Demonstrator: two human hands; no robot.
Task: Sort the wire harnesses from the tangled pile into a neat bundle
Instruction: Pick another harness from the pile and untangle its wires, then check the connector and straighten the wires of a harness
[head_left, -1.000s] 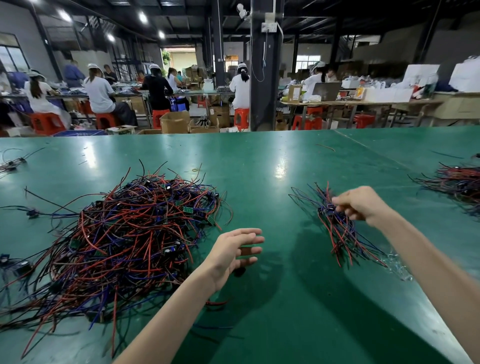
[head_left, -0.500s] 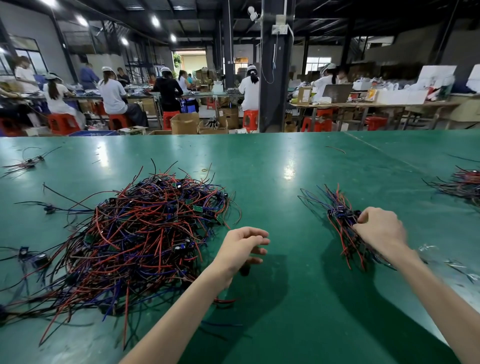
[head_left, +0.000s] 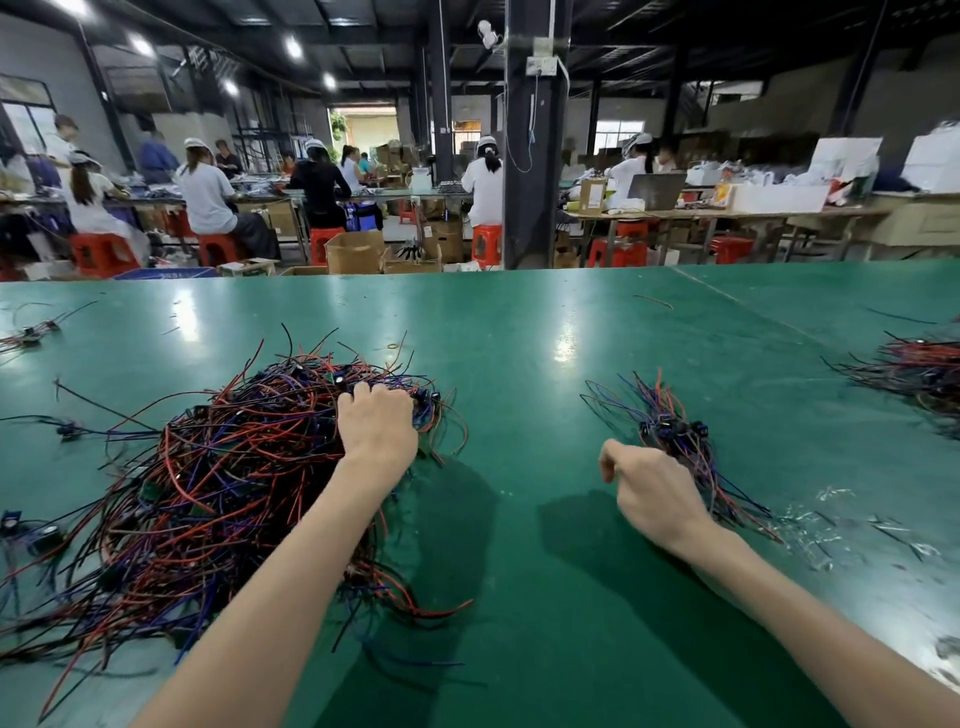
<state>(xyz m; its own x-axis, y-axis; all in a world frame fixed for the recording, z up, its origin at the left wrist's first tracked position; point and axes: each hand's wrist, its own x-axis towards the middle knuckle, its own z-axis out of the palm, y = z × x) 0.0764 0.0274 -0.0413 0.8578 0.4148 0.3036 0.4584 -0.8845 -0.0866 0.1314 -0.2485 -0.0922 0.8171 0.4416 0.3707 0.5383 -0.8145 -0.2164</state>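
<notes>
Red, blue and black wires fill the tangled pile (head_left: 208, 467) and the bundle (head_left: 670, 431) — the table (head_left: 519, 338) is green.

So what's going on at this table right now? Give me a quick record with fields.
surface: green table
unsorted: tangled pile of red, blue and black wires, on the left
sorted: small bundle, on the right
left hand: fingers curled into the pile's wires
right hand: curled, beside the bundle; grip hidden
also: another wire heap at the right edge
</notes>
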